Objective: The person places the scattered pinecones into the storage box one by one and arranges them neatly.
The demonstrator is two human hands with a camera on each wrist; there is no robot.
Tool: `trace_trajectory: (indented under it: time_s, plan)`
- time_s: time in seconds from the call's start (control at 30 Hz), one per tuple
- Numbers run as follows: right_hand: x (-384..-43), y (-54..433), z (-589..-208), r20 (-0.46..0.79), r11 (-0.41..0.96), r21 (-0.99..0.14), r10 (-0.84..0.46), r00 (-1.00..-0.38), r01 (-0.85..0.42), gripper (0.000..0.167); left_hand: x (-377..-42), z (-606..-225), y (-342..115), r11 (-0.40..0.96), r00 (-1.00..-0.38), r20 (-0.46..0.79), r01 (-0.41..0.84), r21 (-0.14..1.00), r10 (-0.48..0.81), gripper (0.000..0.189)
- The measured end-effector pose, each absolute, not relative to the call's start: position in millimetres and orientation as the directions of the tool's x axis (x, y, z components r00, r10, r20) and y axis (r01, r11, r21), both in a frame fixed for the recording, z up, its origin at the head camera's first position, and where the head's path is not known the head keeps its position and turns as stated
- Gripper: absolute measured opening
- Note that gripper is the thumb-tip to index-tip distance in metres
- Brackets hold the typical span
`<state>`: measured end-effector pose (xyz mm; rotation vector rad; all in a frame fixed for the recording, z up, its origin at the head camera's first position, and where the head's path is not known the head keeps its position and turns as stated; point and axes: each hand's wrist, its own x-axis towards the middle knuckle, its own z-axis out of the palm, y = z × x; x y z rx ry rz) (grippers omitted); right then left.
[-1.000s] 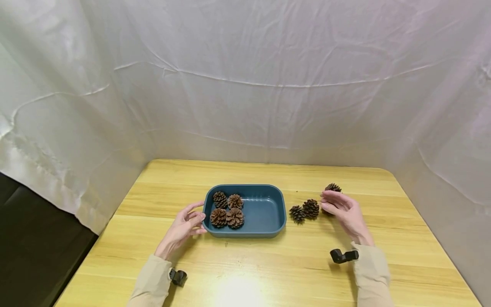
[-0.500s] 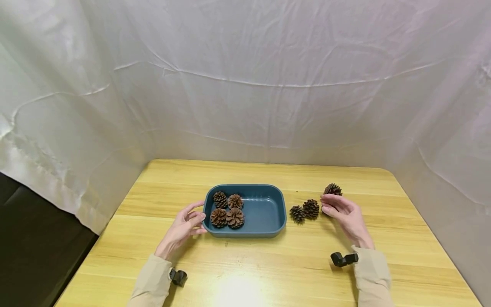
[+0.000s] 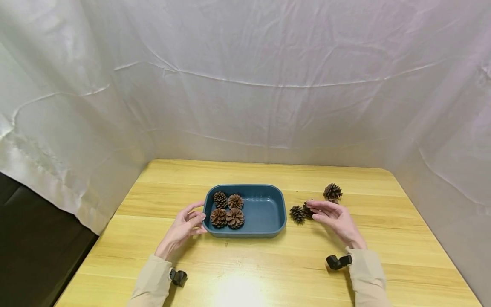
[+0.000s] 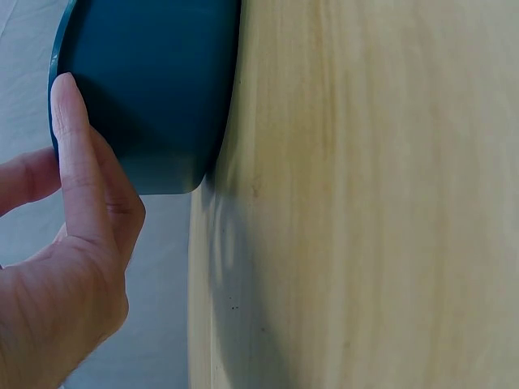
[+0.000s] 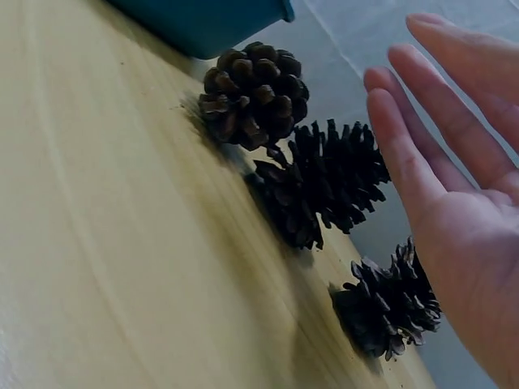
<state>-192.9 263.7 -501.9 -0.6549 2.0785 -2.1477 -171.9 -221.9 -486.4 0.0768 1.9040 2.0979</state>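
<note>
Pale cloth [image 3: 268, 119] is hung at the far side and at left and right; below it, a wood-grained table [image 3: 307, 266], its full spread given only in the head view. A blue tray [image 3: 264, 215] is set at mid-table, round-cornered, glossy inside; its smooth outer wall is shown close from the left wrist, its contents from the head alone. Left hand [image 3: 183, 226] placed at the tray's left end: fingers spread, touching rim and wall. Right hand [image 3: 337, 218] held low, right of the tray: fingers nearly straight, narrow gaps between them seen from the right wrist. Whether a cone is touched cannot be told.

Four brown cones [image 3: 235, 218] are grouped in the tray's left half, two far, two near; the near pair larger, scales opened into rosettes. Right of the tray, on the table: a dark cone [image 3: 297, 214], spiky in outline; beside it a second cone [image 3: 307, 211], partly covered by fingertips; a third cone [image 3: 334, 200], mostly hidden; a far cone [image 3: 332, 190] just beyond. Layered, ragged scales are resolved in the right wrist view.
</note>
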Motion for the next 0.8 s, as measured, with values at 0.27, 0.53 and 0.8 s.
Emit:
trace_trajectory:
  time_s: [0.27,0.53,0.8]
  plan:
    - [-194.2,256.2,-502.5,0.194,-0.052,-0.980,-0.479,-0.856,-0.193,0.049,-172.1,-487.1,-222.1,-0.072,-0.952,-0.159,-0.184,0.980,0.262,0.061]
    - [-196.7,251.4,-504.1,0.200,-0.026,-0.975,-0.551,-0.810,-0.222,0.050,-172.1,-487.4,-221.8,-0.069,-0.952,-0.163,-0.187,0.980,0.258,0.061]
    - [-197.2,251.4,-502.8,0.179,0.009,-0.973,-0.607,-0.774,-0.232,0.057,-171.9,-487.1,-222.0,-0.066,-0.951,-0.172,-0.194,0.979,0.255,0.061]
